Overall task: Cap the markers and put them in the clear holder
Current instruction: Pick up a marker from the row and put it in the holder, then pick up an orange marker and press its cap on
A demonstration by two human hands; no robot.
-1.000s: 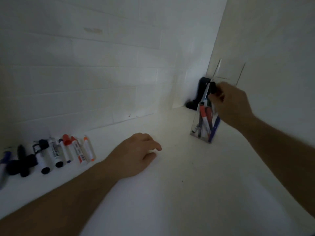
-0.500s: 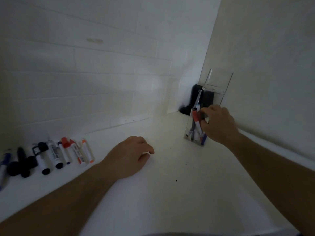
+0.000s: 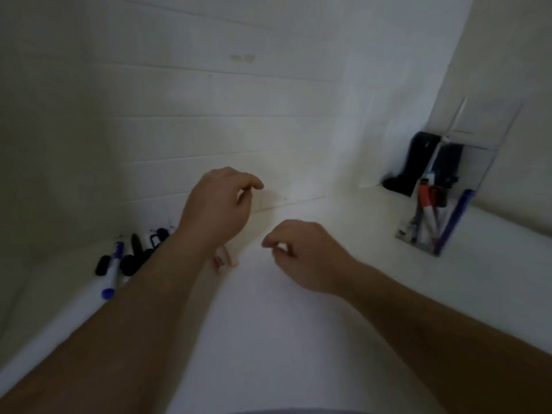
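While both hands are hovering over the white counter [image 3: 268,339], neither is grasping anything. Left hand [image 3: 218,204] is hanging above the counter near the tiled wall [image 3: 209,130], fingers loosely curled, thumb and forefinger apart, nothing between them. Right hand [image 3: 304,252] is sitting lower and just to its right, fingers also loosely curled inward, palm down, holding nothing. The two hands are near each other but not touching.

Clear holder [image 3: 466,162] is standing upright at the right, close to the corner where the walls meet, well apart from both hands. Inside it, several capped markers are leaning: a red-capped marker [image 3: 425,201], a blue marker [image 3: 454,219] tilted along the holder's right wall, and a few others too blurred to tell apart. A dark object [image 3: 415,162] is standing behind the holder against the wall; can't tell what it is.

Loose markers are lying in a row along the wall at the left, partly hidden by the left forearm: a blue-tipped white marker [image 3: 112,270], some black markers [image 3: 136,252], and an orange-red marker [image 3: 222,259] peeking out just beside the left wrist. Can't tell which of these are capped.
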